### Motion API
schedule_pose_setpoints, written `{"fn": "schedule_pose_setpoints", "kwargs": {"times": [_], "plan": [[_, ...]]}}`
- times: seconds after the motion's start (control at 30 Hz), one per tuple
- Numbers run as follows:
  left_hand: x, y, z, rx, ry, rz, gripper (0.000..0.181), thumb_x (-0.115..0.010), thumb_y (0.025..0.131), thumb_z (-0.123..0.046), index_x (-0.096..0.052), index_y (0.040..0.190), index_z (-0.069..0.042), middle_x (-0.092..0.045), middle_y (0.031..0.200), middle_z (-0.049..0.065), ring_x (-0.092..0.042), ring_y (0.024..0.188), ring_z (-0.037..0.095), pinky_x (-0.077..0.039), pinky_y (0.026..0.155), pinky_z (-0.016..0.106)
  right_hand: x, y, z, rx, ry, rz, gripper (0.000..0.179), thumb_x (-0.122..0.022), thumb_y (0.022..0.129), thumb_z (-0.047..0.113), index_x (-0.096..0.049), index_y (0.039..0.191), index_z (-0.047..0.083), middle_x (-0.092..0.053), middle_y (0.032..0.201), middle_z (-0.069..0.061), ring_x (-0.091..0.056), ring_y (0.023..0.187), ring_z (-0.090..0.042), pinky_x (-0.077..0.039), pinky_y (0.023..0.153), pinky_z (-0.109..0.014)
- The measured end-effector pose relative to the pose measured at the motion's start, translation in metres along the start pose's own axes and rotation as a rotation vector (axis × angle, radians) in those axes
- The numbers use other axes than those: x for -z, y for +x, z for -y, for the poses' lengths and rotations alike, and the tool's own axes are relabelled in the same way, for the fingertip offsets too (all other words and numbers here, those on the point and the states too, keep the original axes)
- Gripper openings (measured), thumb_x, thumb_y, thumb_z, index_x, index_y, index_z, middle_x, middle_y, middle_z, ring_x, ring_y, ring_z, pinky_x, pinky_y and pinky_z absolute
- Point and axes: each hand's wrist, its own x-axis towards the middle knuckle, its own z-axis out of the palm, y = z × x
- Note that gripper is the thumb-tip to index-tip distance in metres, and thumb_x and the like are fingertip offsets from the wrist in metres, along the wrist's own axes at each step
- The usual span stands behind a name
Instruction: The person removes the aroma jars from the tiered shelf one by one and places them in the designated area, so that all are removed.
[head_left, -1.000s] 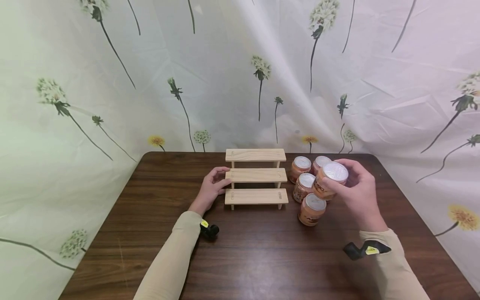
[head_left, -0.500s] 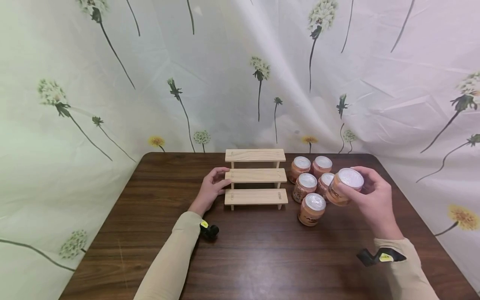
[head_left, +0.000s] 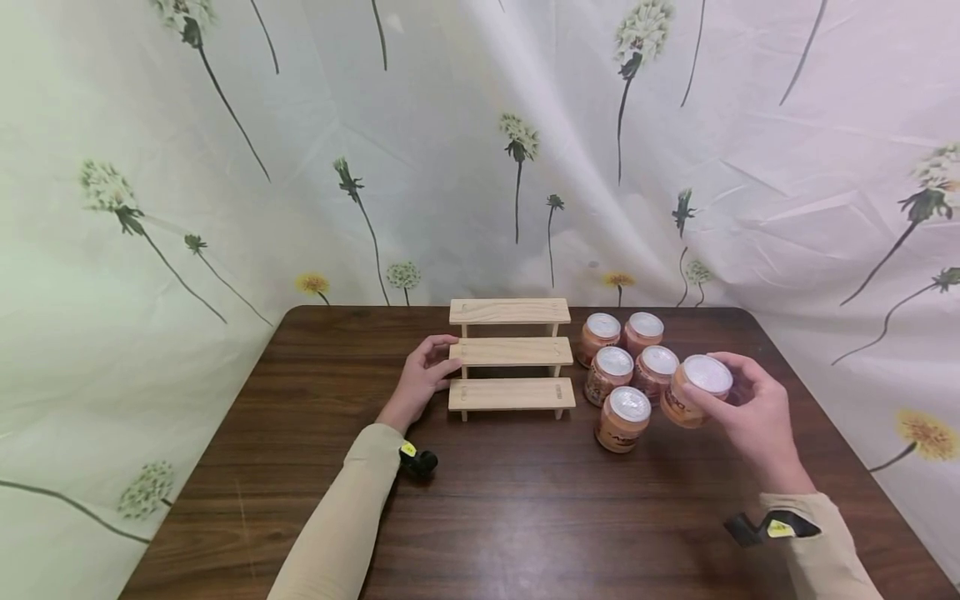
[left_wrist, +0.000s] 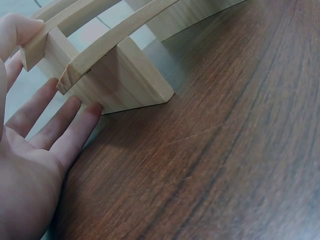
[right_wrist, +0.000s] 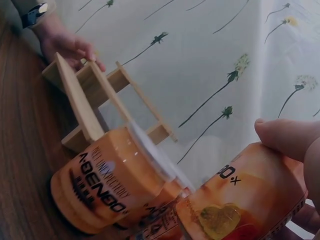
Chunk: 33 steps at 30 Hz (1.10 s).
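My right hand [head_left: 761, 412] holds an orange-labelled jar [head_left: 678, 404] with a silvery lid, thumb on the near side and fingers behind it. That jar is at the right end of a cluster of similar jars. In the right wrist view the held jar [right_wrist: 240, 200] shows a yellow heart on its label. My left hand [head_left: 420, 379] is at the left end of a three-tier wooden shelf [head_left: 512, 352], thumb and a finger on the middle board's end. In the left wrist view other fingers [left_wrist: 75, 130] reach toward the shelf's side panel [left_wrist: 120, 80].
Several jars stand upright right of the shelf, the nearest jar [head_left: 622, 421] closest to me. Everything stands on a dark wood-grain table [head_left: 510, 517]. A dandelion-print curtain [head_left: 450, 167] hangs behind the table's back edge.
My right hand has carried its jar to the right, then lower and toward me, uncovering another jar behind it. The left hand and shelf stay in place.
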Motion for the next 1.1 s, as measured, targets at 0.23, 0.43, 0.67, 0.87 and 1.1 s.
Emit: {"fn": "schedule_pose_setpoints", "kwargs": {"times": [0.23,0.43,0.67,0.87,1.1], "plan": [[0.001,0.000,0.002,0.001,0.004,-0.002,0.042,-0.071,0.101,-0.011,-0.058,0.141,-0.010,-0.056,0.144,0.015,-0.062,0.118,0.023,-0.060,0.086,0.039,-0.007,-0.005,-0.017,-0.027,-0.034,0.040,0.054,-0.091,0.084,0.013,-0.063,0.129,0.000,-0.066,0.110,0.014,-0.064,0.096,0.001,-0.051,0.078,-0.012],[0.001,0.001,0.002,0.000,-0.002,0.000,0.041,-0.071,0.101,-0.012,-0.058,0.140,-0.011,-0.056,0.145,0.014,-0.062,0.120,0.025,-0.060,0.087,0.040,-0.014,-0.007,-0.032,-0.042,-0.065,0.085,0.058,-0.091,0.085,0.018,-0.062,0.131,0.000,-0.065,0.120,-0.003,-0.062,0.101,0.004,-0.050,0.082,-0.010],[0.001,0.000,0.002,0.001,0.004,-0.007,0.039,-0.072,0.100,-0.012,-0.060,0.138,-0.014,-0.057,0.142,0.012,-0.063,0.117,0.024,-0.061,0.084,0.038,-0.018,-0.009,-0.043,-0.038,-0.071,0.140,0.058,-0.091,0.085,0.019,-0.061,0.131,-0.001,-0.066,0.123,-0.014,-0.061,0.100,0.006,-0.051,0.081,-0.010],[0.001,0.000,0.001,-0.001,-0.009,-0.004,0.038,-0.072,0.100,-0.012,-0.061,0.136,-0.014,-0.058,0.142,0.012,-0.062,0.120,0.026,-0.061,0.084,0.039,-0.020,-0.012,-0.048,-0.040,-0.086,0.162,0.059,-0.091,0.086,0.021,-0.060,0.131,-0.001,-0.065,0.124,-0.018,-0.060,0.101,0.007,-0.050,0.082,-0.010],[0.001,0.001,0.002,-0.005,-0.004,-0.002,0.039,-0.072,0.100,-0.012,-0.060,0.137,-0.015,-0.057,0.143,0.013,-0.062,0.120,0.025,-0.060,0.084,0.038,-0.022,-0.013,-0.053,-0.033,-0.106,0.165,0.058,-0.091,0.086,0.023,-0.060,0.130,0.000,-0.066,0.124,-0.015,-0.060,0.101,0.006,-0.050,0.082,-0.010]]}}
